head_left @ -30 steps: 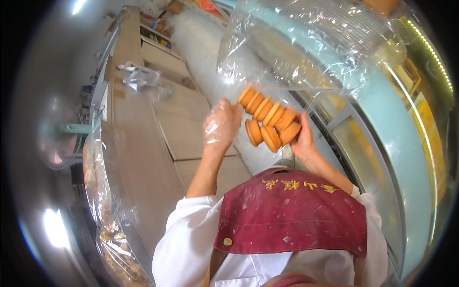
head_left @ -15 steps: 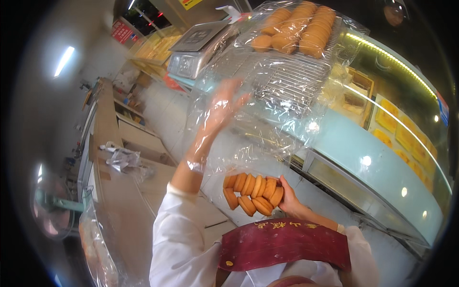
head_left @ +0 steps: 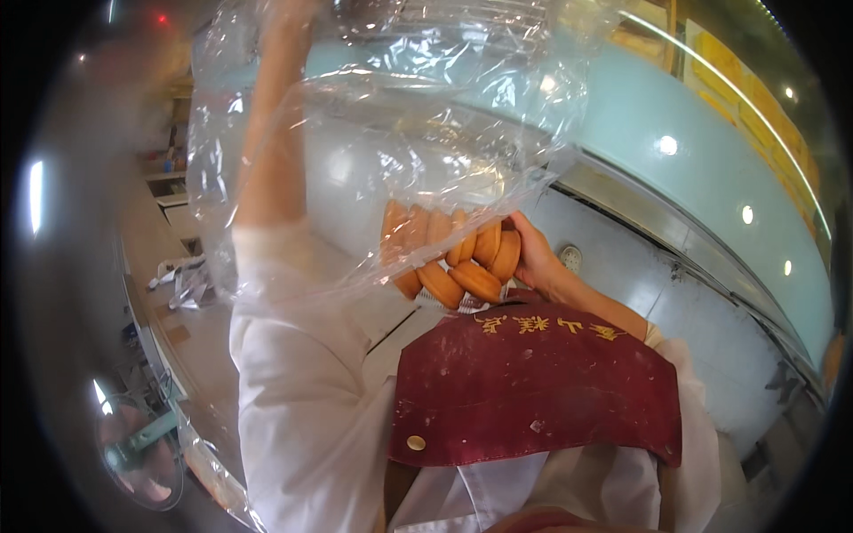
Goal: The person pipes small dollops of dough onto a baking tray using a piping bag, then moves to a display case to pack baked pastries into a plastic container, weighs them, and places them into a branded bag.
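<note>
My left arm reaches up through a big crinkled clear plastic sheet point(head_left: 400, 98); my left hand point(head_left: 286, 19) is at the top edge, blurred behind the plastic, so its fingers are unclear. Low in the middle, two rows of round orange-brown pastries point(head_left: 475, 278) rest on a white ridged holder, partly seen through the plastic. My right hand point(head_left: 529, 250) grips this holder of pastries from the right, its fingers curled behind it. At the very top, part of a wire rack point(head_left: 462, 18) shows under the plastic.
A curved pale-blue display case point(head_left: 711, 195) with yellow baked goods runs along the right. A long counter point(head_left: 160, 320) with a crumpled clear bag point(head_left: 191, 284) is on the left, a fan point(head_left: 138, 453) beyond it. A shoe point(head_left: 570, 258) shows on the tiled floor.
My left hand has risen from beside the pastries up to the top edge, and the plastic now hangs lower over them. My right hand still holds the pastries. The view has shifted.
</note>
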Motion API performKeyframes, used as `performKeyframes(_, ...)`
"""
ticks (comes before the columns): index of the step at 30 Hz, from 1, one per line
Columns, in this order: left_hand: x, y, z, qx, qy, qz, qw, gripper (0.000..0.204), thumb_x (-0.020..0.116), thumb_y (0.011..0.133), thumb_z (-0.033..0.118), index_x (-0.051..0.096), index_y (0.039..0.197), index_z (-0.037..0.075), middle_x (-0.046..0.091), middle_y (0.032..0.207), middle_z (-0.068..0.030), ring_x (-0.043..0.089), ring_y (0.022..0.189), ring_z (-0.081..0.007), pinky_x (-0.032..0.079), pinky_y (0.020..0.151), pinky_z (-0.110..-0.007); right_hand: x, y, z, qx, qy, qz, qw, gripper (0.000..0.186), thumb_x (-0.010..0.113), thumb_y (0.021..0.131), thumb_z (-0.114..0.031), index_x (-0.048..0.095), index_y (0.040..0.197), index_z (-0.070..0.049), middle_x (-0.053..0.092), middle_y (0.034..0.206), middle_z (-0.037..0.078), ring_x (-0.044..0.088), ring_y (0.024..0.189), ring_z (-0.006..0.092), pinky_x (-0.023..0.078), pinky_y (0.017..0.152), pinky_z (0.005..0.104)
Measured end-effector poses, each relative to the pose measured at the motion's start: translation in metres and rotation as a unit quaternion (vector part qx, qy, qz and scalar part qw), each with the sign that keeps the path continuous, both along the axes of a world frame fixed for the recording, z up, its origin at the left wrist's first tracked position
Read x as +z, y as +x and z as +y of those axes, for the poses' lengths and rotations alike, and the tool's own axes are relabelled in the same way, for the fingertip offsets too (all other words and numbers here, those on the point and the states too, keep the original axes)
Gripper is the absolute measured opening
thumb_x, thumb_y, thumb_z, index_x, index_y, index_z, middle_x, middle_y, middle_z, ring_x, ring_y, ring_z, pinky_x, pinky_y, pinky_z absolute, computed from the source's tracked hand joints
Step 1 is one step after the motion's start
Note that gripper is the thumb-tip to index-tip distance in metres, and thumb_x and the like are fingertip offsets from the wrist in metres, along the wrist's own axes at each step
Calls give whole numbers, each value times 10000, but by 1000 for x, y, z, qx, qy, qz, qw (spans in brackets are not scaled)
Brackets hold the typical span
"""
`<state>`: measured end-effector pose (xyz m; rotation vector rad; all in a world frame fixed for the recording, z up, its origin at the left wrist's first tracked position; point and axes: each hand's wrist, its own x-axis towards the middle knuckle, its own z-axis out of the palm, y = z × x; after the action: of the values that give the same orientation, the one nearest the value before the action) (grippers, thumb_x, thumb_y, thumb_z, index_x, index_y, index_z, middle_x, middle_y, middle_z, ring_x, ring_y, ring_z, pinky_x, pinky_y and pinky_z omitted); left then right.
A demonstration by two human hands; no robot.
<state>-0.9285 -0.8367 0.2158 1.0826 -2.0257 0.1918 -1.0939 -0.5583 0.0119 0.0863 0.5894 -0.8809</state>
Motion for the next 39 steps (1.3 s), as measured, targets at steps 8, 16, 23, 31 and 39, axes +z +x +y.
performKeyframes(8, -64, 16, 276, -35, 379, -86, 921, 718, 763, 658, 243, 440, 1275, 66, 507, 1135, -147, 494, 1064, -312, 397, 928, -422, 7, 5, -13, 54, -6, 56, 997, 440, 477, 923, -392, 522, 1139, -12, 559, 1136, 109, 537, 1054, 233, 429, 942, 368)
performKeyframes(16, -40, 15, 236, -37, 303, -30, 952, 656, 749, 684, 271, 489, 1263, 102, 516, 1199, -154, 495, 1085, -350, 384, 942, -425, -10, 2, -5, 101, -55, 62, 991, 538, 342, 961, -464, 520, 1204, -17, 536, 1215, 114, 513, 1109, 239, 425, 939, 386)
performKeyframes(23, -18, -31, -27, -64, 129, 182, 973, 498, 691, 731, 185, 508, 1175, 58, 559, 1127, -156, 534, 1052, -340, 432, 889, -408, -23, -9, 1, 99, -62, 83, 990, 552, 298, 974, -454, 483, 1237, -6, 523, 1217, 131, 524, 1096, 245, 420, 946, 376)
performKeyframes(31, -9, -74, -136, 80, -70, -132, 985, 387, 645, 686, 107, 556, 1062, 76, 588, 986, -163, 573, 943, -317, 462, 814, -427, -44, -8, -1, 44, -11, -10, 999, 493, 342, 967, -447, 500, 1159, -21, 555, 1145, 124, 544, 1062, 241, 439, 916, 372)
performKeyframes(39, 2, -3, 2, 38, -55, 11, 998, 315, 708, 698, 98, 565, 972, 40, 559, 814, -120, 565, 758, -292, 471, 710, -382, -31, 0, -13, 57, 45, 33, 997, 467, 397, 953, -438, 497, 1167, -36, 579, 1105, 108, 550, 1051, 234, 438, 919, 387)
